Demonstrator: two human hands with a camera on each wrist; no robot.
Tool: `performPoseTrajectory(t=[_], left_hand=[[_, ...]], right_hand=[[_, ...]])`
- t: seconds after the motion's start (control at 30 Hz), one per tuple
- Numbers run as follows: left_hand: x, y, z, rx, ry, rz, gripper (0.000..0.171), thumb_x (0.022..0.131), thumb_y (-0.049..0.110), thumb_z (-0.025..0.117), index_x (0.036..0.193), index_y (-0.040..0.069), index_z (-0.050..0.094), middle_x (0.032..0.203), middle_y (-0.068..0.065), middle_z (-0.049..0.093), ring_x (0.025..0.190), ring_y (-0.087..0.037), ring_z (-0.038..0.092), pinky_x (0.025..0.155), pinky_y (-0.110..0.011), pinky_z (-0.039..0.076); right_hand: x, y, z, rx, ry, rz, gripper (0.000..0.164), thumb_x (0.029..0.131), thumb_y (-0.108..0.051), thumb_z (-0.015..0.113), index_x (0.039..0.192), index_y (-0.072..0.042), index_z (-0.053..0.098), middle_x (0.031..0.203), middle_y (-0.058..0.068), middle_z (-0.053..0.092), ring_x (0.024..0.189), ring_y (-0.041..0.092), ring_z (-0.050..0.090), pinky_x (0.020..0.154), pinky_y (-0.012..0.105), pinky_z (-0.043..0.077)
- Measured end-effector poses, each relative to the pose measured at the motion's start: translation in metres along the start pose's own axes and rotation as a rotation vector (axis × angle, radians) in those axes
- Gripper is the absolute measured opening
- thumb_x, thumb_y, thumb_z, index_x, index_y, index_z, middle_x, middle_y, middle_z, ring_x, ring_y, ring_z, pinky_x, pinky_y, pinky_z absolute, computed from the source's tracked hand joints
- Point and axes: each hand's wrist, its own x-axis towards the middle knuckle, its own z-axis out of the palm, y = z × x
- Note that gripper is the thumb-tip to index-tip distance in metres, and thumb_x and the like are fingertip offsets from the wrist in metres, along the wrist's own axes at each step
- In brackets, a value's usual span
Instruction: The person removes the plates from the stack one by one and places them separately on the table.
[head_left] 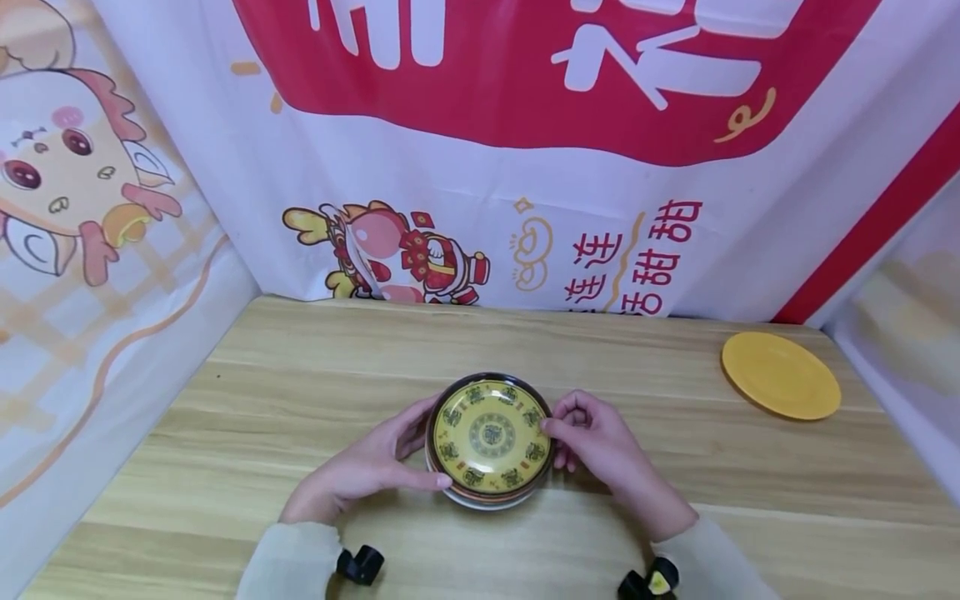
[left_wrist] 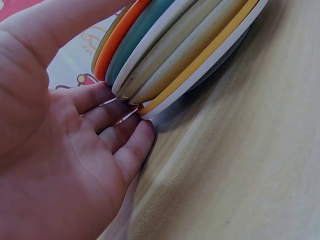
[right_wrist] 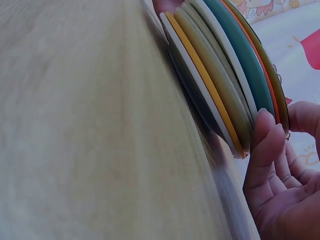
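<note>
A stack of round plates (left_wrist: 170, 55) stands on the wooden table. Its top plate (head_left: 492, 435) is yellow with a dark rim and a ring of dark motifs. In the wrist views, orange, teal (right_wrist: 245, 50), white and cream plates lie beneath it, with a yellow one and a white one near the bottom. My left hand (head_left: 367, 462) holds the stack from the left, its thumb at the near rim and its fingertips against the plates' edges. On the right side, my right hand (head_left: 603, 442) pinches the upper rims, thumb on the patterned plate and fingers against the side.
A single yellow plate (head_left: 782, 375) lies at the back right of the wooden table (head_left: 300, 375). Behind the table hangs a printed cloth (head_left: 420, 175) in red and white, and another printed cloth (head_left: 67, 333) stands along the left side.
</note>
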Motion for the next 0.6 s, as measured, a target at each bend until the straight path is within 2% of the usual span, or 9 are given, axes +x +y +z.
performPoseTrajectory(t=[0.6], left_hand=[[-0.0002, 0.0036, 0.0009, 0.000, 0.009, -0.039, 0.109, 0.083, 0.012, 0.091, 0.171, 0.016, 0.027, 0.179, -0.016, 0.023, 0.164, -0.045, 0.025, 0.136, -0.059, 0.018]], right_hand=[[-0.0004, -0.0023, -0.0018, -0.011, 0.007, 0.009, 0.022, 0.094, -0.015, 0.078, 0.106, -0.005, 0.063, 0.083, 0.006, 0.066, 0.066, 0.020, 0.066, 0.057, 0.026, 0.059]])
